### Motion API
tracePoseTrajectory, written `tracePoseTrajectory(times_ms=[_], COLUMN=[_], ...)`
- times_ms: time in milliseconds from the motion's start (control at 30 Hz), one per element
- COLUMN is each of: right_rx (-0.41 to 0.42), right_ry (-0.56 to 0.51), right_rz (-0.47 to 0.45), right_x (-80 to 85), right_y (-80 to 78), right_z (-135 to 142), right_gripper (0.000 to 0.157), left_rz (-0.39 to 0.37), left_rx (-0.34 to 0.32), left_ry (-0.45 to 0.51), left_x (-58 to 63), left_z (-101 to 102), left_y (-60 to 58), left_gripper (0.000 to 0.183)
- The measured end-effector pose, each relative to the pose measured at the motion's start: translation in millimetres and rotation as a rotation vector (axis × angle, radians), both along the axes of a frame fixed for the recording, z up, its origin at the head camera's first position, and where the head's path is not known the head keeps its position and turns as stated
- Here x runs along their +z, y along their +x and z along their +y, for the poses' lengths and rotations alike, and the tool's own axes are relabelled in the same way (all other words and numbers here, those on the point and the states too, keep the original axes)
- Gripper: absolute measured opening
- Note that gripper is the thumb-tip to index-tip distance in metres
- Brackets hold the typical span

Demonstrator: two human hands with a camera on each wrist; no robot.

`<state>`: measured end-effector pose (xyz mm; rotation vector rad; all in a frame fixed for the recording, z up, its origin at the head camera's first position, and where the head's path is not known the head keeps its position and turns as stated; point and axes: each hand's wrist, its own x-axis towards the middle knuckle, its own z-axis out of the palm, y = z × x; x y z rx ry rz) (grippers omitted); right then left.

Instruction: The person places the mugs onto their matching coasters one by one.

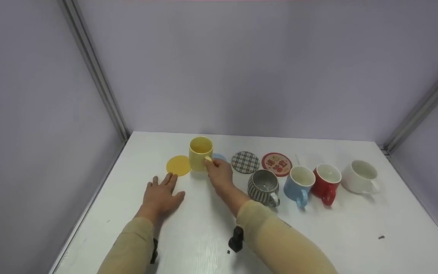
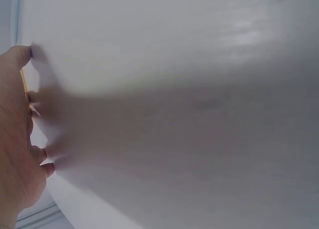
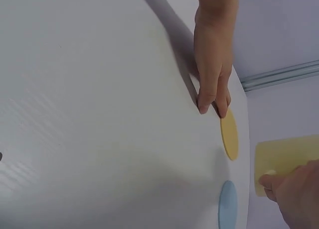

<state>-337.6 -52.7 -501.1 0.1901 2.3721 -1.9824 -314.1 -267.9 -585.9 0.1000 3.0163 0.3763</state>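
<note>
The bench carries everything before you, and its broad near part lies in front of your arms, which probably gives them room for reaching. Your right hand pinches the handle of the yellow mug; I judge that this grip keeps the mug upright and leaves its mouth free. Your left hand has its fingers spread and grips nothing; a fingertip touches the near edge of the yellow coaster, perhaps in order to steady it.

The yellow mug seems to be held above the bench, between the yellow coaster and the blue coaster, which it partly hides in the head view. To the right, the white mug, the grey mug, the red mug and the blue mug stand upright, with handles turned towards you or rightwards, which should suit a right hand.

The red coaster and the plaid coaster lie flat behind these mugs, in one row with the other two, so each probably stays reachable.

About writing: your right sleeve has a small dark mark, too small to read. The red coaster bears large Chinese characters; one looks like 宜, the others I cannot read surely. No brand is readable.
</note>
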Motion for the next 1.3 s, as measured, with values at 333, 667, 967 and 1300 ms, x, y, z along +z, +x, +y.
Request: tracePoseTrajectory(times_ms=[333,667,967,1300], right_rx=[-0.007,0.017,0.056,0.074], right_ry=[0.036,0.004,-0.010,-0.128], right_rz=[0.016,-0.054,-0.079,-0.039], right_x=[-8.9,-16.8,-25.3,-32.2], right_y=[-14.5,-25.2,-35.3,-38.5], right_z=[-26.1,-38.5,-46.0,-58.9], right_gripper=[0.025,0.030,0.032,0.023], left_rz=[0.005,0.033,0.036,0.040], left_rx=[-0.017,-0.002,0.001,-0.008], left_ry=[-0.013,-0.003,0.005,0.002], left_x=[1.1,0.1,-8.4,-2.8], left_z=[-2.1,-1.3,0.3,-0.1], left_y=[-0.6,0.2,-4.1,-0.2], left_gripper=[0.081,0.080,0.082,0.079])
